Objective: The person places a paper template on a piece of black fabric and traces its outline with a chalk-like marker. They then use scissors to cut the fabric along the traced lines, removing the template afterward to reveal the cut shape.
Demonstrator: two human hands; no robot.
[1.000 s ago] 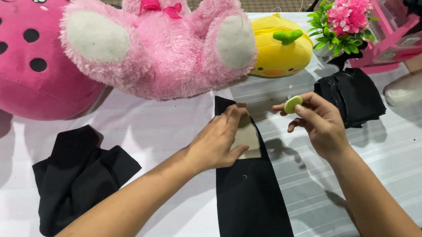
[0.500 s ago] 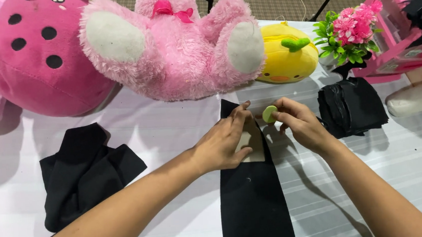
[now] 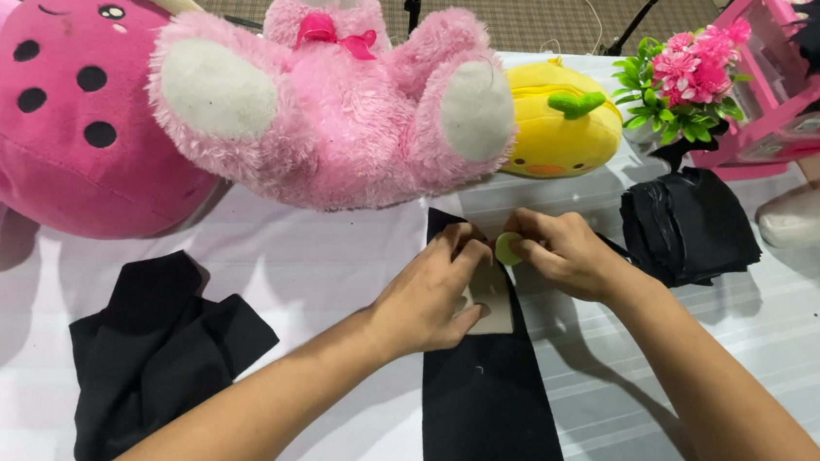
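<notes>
While pinning the tan card [image 3: 494, 310] flat with the left hand [image 3: 430, 302], lean the weight through the heel of the palm rather than the fingertips, so that the black fabric strip [image 3: 487, 405] underneath lies smooth and does not creep on the tabletop [image 3: 315, 257]. Left grip: fingers curled down over the card's upper edge, thumb along its lower side. Cannot tell from this angle whether pinching the card or only pressing on it. Right grip: closed on a small round green disc [image 3: 508, 248], nipped between thumb and fingertips of the right hand [image 3: 568, 255], just above the card's top edge and touching the left fingertips. Judging by that meeting point, best to bring the disc down square and level, not tilted, and to hold only its rim, leaving its flat face free. Better also to slide the left fingers slightly aside before any pressing, so no fingertip lies between disc and card. Worth checking that the strip runs straight toward the body – a twist near the top would be likely to pull the card askew. Close neighbours to mind: the black folded stack [image 3: 687, 223] just beside the right wrist, and the pink plush bear [image 3: 342, 109] and yellow plush [image 3: 557, 116] right behind both hands – elbows in, movements small. Well apart to the left, a second black fabric pile [image 3: 156, 348].
</notes>
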